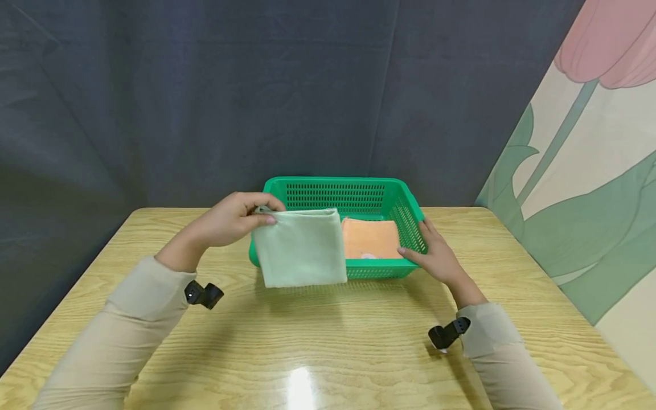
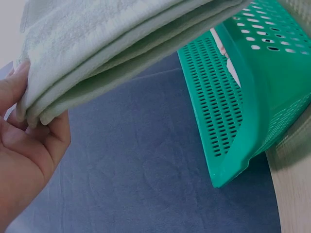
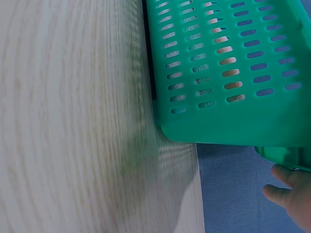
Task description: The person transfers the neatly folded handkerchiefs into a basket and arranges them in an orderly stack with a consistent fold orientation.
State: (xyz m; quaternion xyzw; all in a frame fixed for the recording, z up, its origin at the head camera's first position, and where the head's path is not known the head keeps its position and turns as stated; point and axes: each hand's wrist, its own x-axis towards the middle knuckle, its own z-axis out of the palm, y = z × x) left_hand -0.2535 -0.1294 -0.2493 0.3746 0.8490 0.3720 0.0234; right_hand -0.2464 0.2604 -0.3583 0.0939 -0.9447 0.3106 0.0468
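My left hand (image 1: pixel 230 221) pinches a folded pale green towel (image 1: pixel 302 247) by its upper left corner, thumb in front and fingers behind. The towel hangs over the front left part of a green plastic basket (image 1: pixel 335 181) and hides some of its rim. Layered folds of the towel show close up in the left wrist view, between the thumb and fingers (image 2: pixel 57 133). At the basket's front right corner, my right hand (image 1: pixel 435 259) holds the rim, thumb over the front edge and fingers along the right side. A folded orange towel (image 1: pixel 370 236) lies inside the basket.
The basket stands on a wooden table (image 1: pixel 328 341) near its back edge. Behind it hangs a dark cloth (image 1: pixel 328 97). To the right rises a wall (image 1: pixel 579 188) painted with a pink tulip and green leaves. Each wrist wears a small black camera.
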